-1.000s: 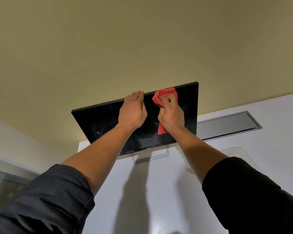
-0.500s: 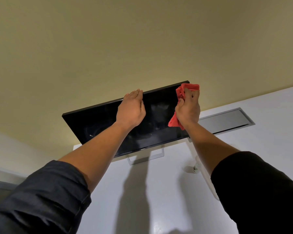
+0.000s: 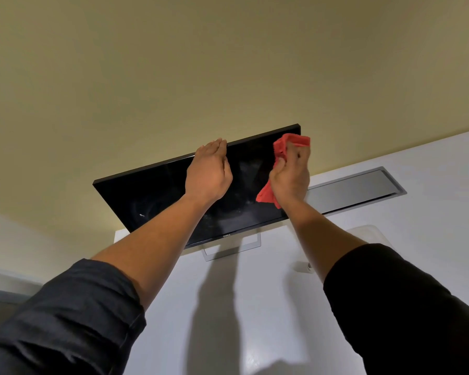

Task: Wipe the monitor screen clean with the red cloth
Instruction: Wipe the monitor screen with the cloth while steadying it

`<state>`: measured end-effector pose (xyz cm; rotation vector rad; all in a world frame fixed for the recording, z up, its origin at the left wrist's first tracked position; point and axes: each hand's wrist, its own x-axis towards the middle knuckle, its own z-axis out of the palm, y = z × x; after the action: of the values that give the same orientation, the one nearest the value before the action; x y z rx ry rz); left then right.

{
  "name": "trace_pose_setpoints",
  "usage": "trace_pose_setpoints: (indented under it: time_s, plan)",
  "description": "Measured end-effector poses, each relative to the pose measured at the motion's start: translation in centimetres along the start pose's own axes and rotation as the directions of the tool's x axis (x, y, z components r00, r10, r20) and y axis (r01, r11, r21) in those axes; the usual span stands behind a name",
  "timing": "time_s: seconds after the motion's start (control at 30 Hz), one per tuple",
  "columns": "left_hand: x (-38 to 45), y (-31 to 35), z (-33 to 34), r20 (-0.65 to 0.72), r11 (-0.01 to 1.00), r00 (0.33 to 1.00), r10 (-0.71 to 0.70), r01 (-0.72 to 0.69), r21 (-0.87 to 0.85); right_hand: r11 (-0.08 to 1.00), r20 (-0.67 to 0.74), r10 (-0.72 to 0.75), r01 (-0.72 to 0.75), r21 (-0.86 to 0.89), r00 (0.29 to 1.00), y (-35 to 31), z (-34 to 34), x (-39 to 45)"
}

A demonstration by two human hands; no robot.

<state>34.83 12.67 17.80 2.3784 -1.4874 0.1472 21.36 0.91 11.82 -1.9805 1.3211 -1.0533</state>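
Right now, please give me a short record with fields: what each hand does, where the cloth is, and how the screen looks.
left hand: flat on the top edge of the monitor, steadying it
right hand: gripping the red cloth
cloth position: at the screen's right edge, near the top corner
screen: dark, off, faint smears in the middle and a small white mark at lower left
desk: white

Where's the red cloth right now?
In the head view, the red cloth is bunched in the right hand, against the monitor's right edge.
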Motion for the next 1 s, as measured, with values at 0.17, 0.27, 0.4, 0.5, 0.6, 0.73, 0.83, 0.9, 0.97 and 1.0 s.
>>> trace_pose_setpoints:
  time_s: [0.17, 0.27, 0.4, 0.5, 0.6, 0.73, 0.83, 0.9, 0.97, 1.0]
  plan:
    - [0.0, -0.2, 0.1, 0.009, 0.999, 1.0, -0.027, 0.027, -0.023, 0.998, -0.023, 0.061, -0.061, -0.001, 0.998, 0.6, -0.4, 0.5]
    - [-0.1, -0.2, 0.0, 0.004, 1.0, 1.0, -0.016, 0.016, -0.023, 1.0, 0.009, 0.027, -0.027, 0.004, 1.0, 0.4, 0.5, -0.5]
    - [-0.2, -0.5, 0.1, -0.019, 0.999, 1.0, 0.001, -0.001, -0.034, 0.999, 0.084, -0.041, 0.04, 0.009, 0.996, -0.5, 2.1, -2.4]
    - [-0.1, -0.4, 0.4, -0.027, 0.999, 1.0, 0.013, -0.014, -0.045, 0.991, 0.136, -0.124, 0.129, -0.028, 0.983, -0.6, 2.8, -3.4]
    - [-0.2, -0.6, 0.6, -0.03, 0.999, 0.999, 0.023, -0.024, -0.044, 0.992, 0.118, -0.101, 0.109, -0.063, 0.988, 0.0, 2.5, -3.4]
    - [-0.1, -0.7, 0.7, -0.033, 0.999, 0.999, 0.025, -0.027, -0.041, 0.994, 0.075, 0.091, -0.086, -0.073, 0.993, 1.3, 1.5, -2.2]
    - [-0.1, -0.8, 0.8, -0.038, 0.998, 0.999, 0.03, -0.032, -0.046, 0.988, 0.07, 0.137, -0.132, -0.076, 0.988, 1.9, 1.4, -1.9]
    - [-0.2, -1.0, 0.8, -0.037, 0.998, 0.999, 0.039, -0.04, -0.043, 0.988, 0.062, 0.142, -0.138, -0.066, 0.988, 1.7, 1.8, -2.3]
    - [-0.3, -1.3, 0.7, -0.035, 0.998, 0.998, 0.05, -0.051, -0.03, 0.991, 0.061, 0.122, -0.118, -0.066, 0.991, 1.2, 2.5, -3.0]
    - [-0.4, -1.4, 0.6, -0.034, 0.998, 0.998, 0.053, -0.053, -0.026, 0.993, 0.069, 0.105, -0.1, -0.065, 0.992, 1.0, 3.0, -3.5]
